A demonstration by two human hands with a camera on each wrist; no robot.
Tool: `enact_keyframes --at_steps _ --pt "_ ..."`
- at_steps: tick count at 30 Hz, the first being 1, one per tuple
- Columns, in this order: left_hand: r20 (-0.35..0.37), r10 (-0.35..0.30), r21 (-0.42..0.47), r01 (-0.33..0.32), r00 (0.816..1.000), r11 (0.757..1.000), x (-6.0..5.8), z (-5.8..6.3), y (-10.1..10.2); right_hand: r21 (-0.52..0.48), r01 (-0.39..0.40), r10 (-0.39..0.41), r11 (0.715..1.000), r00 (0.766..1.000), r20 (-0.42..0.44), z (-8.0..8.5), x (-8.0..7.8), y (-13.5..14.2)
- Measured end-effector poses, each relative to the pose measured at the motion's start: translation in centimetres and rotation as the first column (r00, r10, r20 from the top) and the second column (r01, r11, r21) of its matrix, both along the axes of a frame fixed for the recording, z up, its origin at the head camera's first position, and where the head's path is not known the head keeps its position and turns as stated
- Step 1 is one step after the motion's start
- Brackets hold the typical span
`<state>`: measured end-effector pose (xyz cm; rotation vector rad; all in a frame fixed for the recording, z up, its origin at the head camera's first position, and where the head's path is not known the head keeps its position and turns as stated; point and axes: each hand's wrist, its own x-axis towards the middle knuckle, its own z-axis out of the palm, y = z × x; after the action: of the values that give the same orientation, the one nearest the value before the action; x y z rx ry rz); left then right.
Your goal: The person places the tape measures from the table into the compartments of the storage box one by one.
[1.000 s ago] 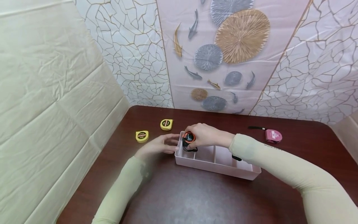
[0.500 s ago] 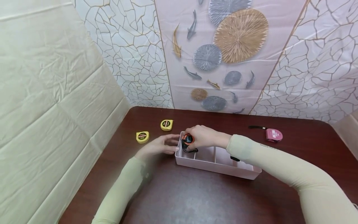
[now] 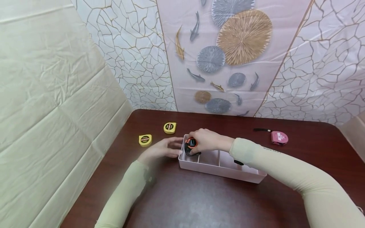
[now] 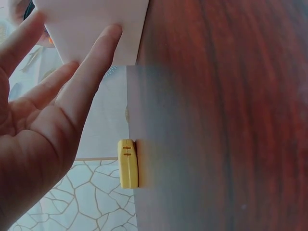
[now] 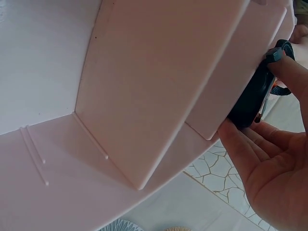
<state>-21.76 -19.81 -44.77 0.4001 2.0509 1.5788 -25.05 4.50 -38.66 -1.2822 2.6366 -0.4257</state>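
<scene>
In the head view my right hand (image 3: 207,140) grips a black and orange tape measure (image 3: 191,143) with a black wrist strap. It is at the left end compartment of a pale pink divided box (image 3: 222,172). From the right wrist view, thumb and fingers pinch the dark case of the tape measure (image 5: 251,98) close to a divider (image 5: 163,86). My left hand (image 3: 159,148) is at the box's left end, fingers extended. In the left wrist view its fingertips (image 4: 113,32) are right at the outer wall of the box (image 4: 130,33).
Two yellow tape measures lie left of the box, one nearer (image 3: 145,140) and one farther back (image 3: 169,128). A pink tape measure (image 3: 279,137) with a black strap lies to the right. Dark wood table (image 3: 199,202) runs up to a patterned cloth backdrop (image 3: 142,63).
The tape measure in my right hand has shifted slightly left and tilted within the left end of the box. My left hand has stayed at the box's end.
</scene>
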Motion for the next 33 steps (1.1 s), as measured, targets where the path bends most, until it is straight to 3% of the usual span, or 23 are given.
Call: enact_keyframes --at_steps 11,18,33 --pt "0.004 -0.005 0.008 0.005 1.0 1.0 -0.1 -0.4 -0.1 -0.029 -0.01 0.01 1.0 1.0 0.004 -0.1 -0.2 -0.2" --pt "0.008 0.004 0.006 -0.004 1.0 1.0 -0.1 -0.4 -0.1 -0.104 0.023 -0.025 0.994 0.999 -0.021 0.9 -0.8 -0.3" --pt "0.004 -0.007 -0.01 0.007 1.0 1.0 0.1 -0.2 -0.2 -0.106 0.049 -0.058 0.993 0.995 -0.077 2.2 -1.6 1.2"
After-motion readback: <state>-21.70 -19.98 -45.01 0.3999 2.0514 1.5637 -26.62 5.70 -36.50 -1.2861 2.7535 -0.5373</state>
